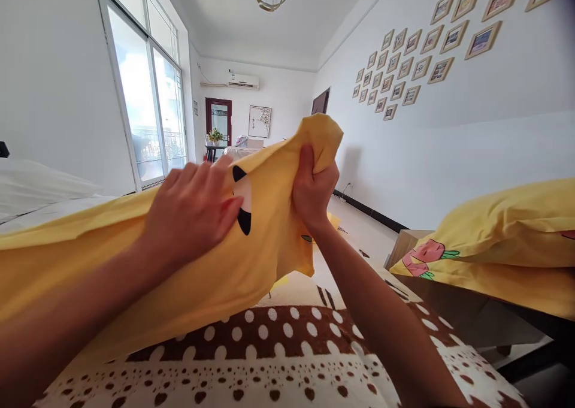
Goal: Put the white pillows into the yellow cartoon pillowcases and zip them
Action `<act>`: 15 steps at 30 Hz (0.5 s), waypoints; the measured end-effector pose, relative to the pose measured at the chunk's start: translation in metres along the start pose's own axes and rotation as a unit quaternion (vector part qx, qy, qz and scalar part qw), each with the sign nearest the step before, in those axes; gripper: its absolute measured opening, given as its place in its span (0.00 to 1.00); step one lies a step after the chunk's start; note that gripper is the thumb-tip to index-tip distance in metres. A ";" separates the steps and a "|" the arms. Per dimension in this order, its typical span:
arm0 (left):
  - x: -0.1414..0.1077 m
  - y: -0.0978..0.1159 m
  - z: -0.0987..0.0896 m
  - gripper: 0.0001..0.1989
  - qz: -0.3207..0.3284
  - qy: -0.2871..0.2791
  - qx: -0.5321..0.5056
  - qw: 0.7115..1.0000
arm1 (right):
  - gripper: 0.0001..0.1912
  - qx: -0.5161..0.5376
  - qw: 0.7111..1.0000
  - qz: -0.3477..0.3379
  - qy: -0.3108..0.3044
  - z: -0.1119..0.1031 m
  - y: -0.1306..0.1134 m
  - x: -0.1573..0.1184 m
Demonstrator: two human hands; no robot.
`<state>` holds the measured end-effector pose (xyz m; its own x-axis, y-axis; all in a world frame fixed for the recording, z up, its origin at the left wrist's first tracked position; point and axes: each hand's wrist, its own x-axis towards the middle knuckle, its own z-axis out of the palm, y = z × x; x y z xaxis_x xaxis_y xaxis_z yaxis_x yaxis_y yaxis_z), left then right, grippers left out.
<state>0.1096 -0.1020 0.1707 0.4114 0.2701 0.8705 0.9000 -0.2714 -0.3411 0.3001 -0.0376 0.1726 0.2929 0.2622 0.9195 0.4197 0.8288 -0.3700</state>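
Observation:
A yellow cloth point(265, 240) with a black and pale printed patch stretches from the left edge to the middle of the head view, raised above a brown and white dotted blanket point(278, 336). My right hand point(315, 186) is closed round its upper right end, and a bunched corner sticks up above the fist. Against the upper part of the cloth, beside the printed patch, lies my left hand point(193, 204), slightly blurred, its fingers bent over the top edge. Whether those fingers pinch the fabric cannot be made out.
Yellow pillows point(507, 234) with pink prints rest at the right on a brown surface. White bedding point(40, 183) lies at the far left near the window. A plant point(215, 135) stands on a dark table at the back, beside something covered in plastic.

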 end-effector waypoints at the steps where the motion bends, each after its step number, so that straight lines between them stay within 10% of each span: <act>1: -0.013 -0.007 0.001 0.24 -0.019 -0.030 0.001 0.999 | 0.18 -0.003 1.000 0.006 0.018 -0.002 0.003 0.001; 7: -0.058 -0.043 0.009 0.16 -0.202 -0.211 -0.072 0.954 | 0.21 -0.007 0.999 0.024 -0.022 -0.005 0.019 0.008; 15: -0.006 -0.083 -0.013 0.16 -0.272 -0.169 -0.021 0.947 | 0.22 -0.071 0.996 -0.006 -0.058 -0.001 0.037 0.006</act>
<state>0.0305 -0.0930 0.1988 -0.0827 0.6597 0.7469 0.9883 -0.0420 0.1465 0.3180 -0.0060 0.1641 0.1899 0.3153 0.9298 0.5423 0.7558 -0.3670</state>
